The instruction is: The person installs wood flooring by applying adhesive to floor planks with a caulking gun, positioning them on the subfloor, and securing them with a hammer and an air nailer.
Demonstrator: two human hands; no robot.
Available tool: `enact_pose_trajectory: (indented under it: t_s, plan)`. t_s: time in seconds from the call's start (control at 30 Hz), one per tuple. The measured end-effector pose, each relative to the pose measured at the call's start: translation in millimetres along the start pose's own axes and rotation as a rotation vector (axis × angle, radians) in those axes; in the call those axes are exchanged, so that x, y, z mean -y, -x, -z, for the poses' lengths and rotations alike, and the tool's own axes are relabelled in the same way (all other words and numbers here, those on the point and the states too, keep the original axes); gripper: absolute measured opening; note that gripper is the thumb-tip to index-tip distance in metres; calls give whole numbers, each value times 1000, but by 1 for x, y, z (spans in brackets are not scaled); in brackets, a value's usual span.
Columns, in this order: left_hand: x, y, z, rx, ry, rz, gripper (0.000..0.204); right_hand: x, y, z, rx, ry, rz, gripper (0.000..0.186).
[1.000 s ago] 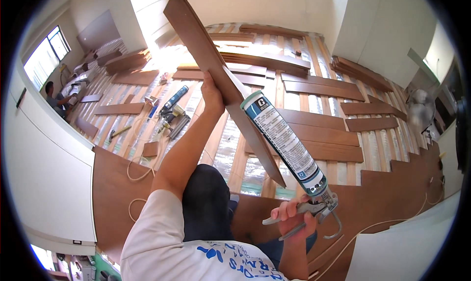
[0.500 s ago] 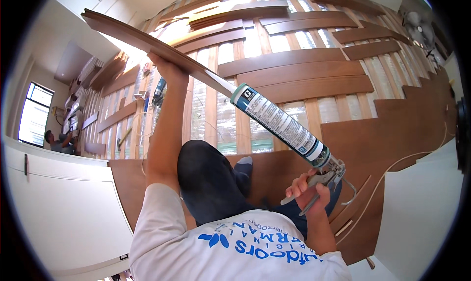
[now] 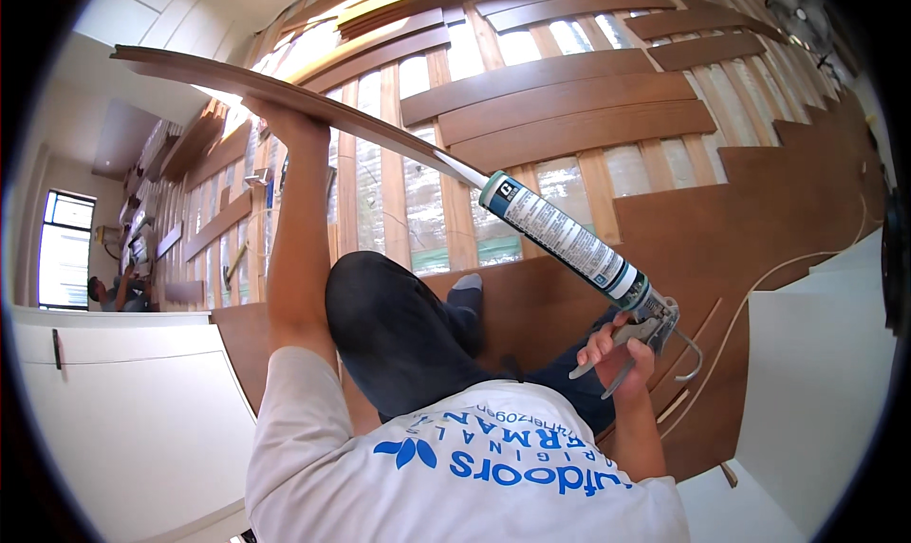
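The floor (image 3: 731, 206) spreads under the left hand (image 3: 292, 128), which grips the plank (image 3: 370, 126) across it; right hand (image 3: 615, 353) holds the gun (image 3: 655, 329); its nozzle (image 3: 463, 169), ahead, meets the plank; even squeezing should serve best.

Light: bright daylight, window (image 3: 66, 254) near white | Glare: I see sheeting (image 3: 464, 50) washed out between battens (image 3: 392, 145) | Distortion: held board (image 3: 365, 126) bows, corners go black | Focus: I find fan (image 3: 800, 14) soft, dim
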State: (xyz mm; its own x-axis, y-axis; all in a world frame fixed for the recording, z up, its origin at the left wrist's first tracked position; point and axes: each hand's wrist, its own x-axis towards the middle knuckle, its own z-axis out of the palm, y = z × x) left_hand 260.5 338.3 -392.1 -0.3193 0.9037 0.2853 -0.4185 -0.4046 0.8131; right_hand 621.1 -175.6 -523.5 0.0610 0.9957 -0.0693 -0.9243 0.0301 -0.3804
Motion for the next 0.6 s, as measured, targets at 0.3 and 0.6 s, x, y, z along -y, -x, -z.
enact_pose_trajectory:
  t_s: [0.3,0.6]
  plan:
    - [-1,-2,9,89,-292,-259,67,8,20,42,-103,28,15,42]
    - [-8,27,-19,9,-76,89,87,24,35,56,-174,42,16,40]
